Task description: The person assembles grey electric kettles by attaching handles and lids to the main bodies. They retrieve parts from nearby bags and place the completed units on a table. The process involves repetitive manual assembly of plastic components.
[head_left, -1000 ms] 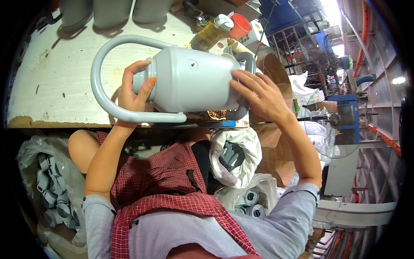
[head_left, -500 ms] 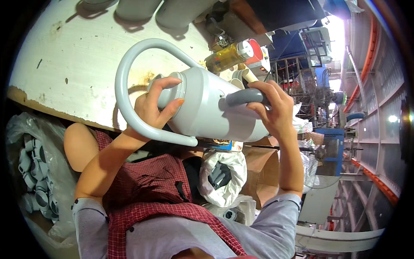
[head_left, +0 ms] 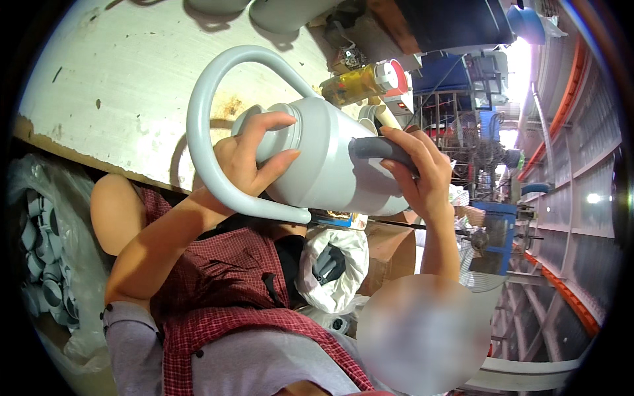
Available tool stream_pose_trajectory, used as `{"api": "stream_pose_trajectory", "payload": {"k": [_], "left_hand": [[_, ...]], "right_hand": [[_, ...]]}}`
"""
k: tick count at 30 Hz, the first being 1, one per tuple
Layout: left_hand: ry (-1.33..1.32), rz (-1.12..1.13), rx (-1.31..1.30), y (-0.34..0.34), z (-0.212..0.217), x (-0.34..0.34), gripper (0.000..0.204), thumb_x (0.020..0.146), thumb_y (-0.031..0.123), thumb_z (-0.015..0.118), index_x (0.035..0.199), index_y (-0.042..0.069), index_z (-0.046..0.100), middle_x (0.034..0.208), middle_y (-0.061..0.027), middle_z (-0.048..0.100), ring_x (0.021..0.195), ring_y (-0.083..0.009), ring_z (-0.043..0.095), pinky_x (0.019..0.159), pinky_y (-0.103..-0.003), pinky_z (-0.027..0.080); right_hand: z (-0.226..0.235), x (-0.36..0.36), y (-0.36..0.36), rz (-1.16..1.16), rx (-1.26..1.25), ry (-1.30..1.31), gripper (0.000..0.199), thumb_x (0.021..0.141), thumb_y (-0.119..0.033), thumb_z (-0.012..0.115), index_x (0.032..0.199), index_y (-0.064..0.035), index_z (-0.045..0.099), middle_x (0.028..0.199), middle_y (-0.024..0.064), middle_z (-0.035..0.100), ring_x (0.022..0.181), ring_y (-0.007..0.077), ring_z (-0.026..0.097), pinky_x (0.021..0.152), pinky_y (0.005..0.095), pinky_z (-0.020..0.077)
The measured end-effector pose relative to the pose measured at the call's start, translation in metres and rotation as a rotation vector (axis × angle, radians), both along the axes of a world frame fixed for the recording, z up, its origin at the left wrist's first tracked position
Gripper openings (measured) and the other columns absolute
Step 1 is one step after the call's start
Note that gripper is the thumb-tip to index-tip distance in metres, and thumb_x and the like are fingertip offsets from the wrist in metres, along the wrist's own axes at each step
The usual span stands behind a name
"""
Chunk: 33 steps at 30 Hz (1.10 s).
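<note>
A light grey plastic vessel, much like a watering can, lies on its side in front of me over the table edge. A big grey hoop curves out around its neck end and around my left wrist. My left hand grips the collar at that end, thumb and forefinger spread along its rim. On the vessel's side sits a dark grey curved handle. My right hand is closed around this handle's outer end. The handle's inner end meets the body; whether it is fixed there I cannot tell.
More grey vessels stand at the far side of the white table. A yellow bottle is beyond mine. Bags of grey parts and dark parts sit at left and middle, a cardboard box at right.
The vessel and my left hand have shifted slightly right in the picture. My right hand stays on the dark handle, which lies at a slightly different angle.
</note>
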<state>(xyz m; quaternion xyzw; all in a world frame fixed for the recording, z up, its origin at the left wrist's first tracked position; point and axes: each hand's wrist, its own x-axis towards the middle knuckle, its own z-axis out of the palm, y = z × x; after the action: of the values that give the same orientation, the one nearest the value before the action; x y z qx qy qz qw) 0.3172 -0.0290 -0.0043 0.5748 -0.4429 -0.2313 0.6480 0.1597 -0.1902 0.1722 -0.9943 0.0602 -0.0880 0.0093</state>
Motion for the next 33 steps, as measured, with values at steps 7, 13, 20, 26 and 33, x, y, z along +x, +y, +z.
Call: {"api": "stream_pose_trajectory", "payload": {"k": [7, 13, 20, 26, 33], "left_hand": [[-0.074, 0.089, -0.179, -0.005, -0.007, -0.003, 0.042, 0.086, 0.014, 0.063, 0.124, 0.003, 0.047, 0.099, -0.0172, 0.063, 0.081, -0.0243, 0.066, 0.071, -0.032, 0.052], [-0.125, 0.095, -0.141, -0.005, -0.007, -0.001, 0.043, 0.085, 0.013, 0.064, 0.123, 0.003, 0.047, 0.097, -0.0178, 0.063, 0.077, -0.0244, 0.067, 0.069, -0.031, 0.053], [-0.159, 0.077, -0.120, -0.005, -0.009, -0.001, 0.044, 0.083, 0.010, 0.064, 0.123, 0.002, 0.047, 0.093, -0.0169, 0.064, 0.072, -0.0237, 0.067, 0.063, -0.031, 0.054], [-0.176, 0.090, -0.129, -0.003, -0.008, -0.001, 0.044, 0.084, 0.011, 0.063, 0.123, 0.001, 0.047, 0.091, -0.0159, 0.064, 0.065, -0.0220, 0.065, 0.057, -0.031, 0.051], [-0.224, 0.068, -0.023, 0.001, -0.008, -0.003, 0.038, 0.087, 0.014, 0.057, 0.122, 0.000, 0.050, 0.095, -0.0198, 0.064, 0.070, -0.0274, 0.066, 0.062, -0.032, 0.052]], "right_hand": [[-0.002, 0.003, 0.002, 0.007, -0.019, 0.009, 0.043, 0.072, -0.011, 0.075, 0.113, -0.0111, 0.062, 0.080, 0.0053, 0.060, 0.063, 0.0217, 0.060, 0.054, 0.0315, 0.0480], [-0.001, 0.006, 0.002, 0.013, 0.017, 0.020, 0.042, 0.072, -0.009, 0.075, 0.112, -0.0106, 0.062, 0.077, 0.0058, 0.059, 0.061, 0.0220, 0.059, 0.053, 0.0320, 0.0477], [0.000, 0.007, 0.003, -0.037, 0.043, 0.045, 0.042, 0.072, -0.009, 0.075, 0.112, -0.0098, 0.062, 0.075, 0.0067, 0.057, 0.060, 0.0223, 0.057, 0.053, 0.0328, 0.0463], [-0.002, 0.008, 0.005, -0.038, 0.068, 0.040, 0.040, 0.072, -0.008, 0.075, 0.111, -0.0094, 0.062, 0.074, 0.0068, 0.057, 0.061, 0.0226, 0.057, 0.054, 0.0330, 0.0463], [-0.002, 0.008, 0.008, -0.033, 0.118, 0.035, 0.035, 0.076, -0.010, 0.072, 0.110, -0.0100, 0.062, 0.077, 0.0077, 0.059, 0.063, 0.0247, 0.059, 0.056, 0.0331, 0.0470]]}}
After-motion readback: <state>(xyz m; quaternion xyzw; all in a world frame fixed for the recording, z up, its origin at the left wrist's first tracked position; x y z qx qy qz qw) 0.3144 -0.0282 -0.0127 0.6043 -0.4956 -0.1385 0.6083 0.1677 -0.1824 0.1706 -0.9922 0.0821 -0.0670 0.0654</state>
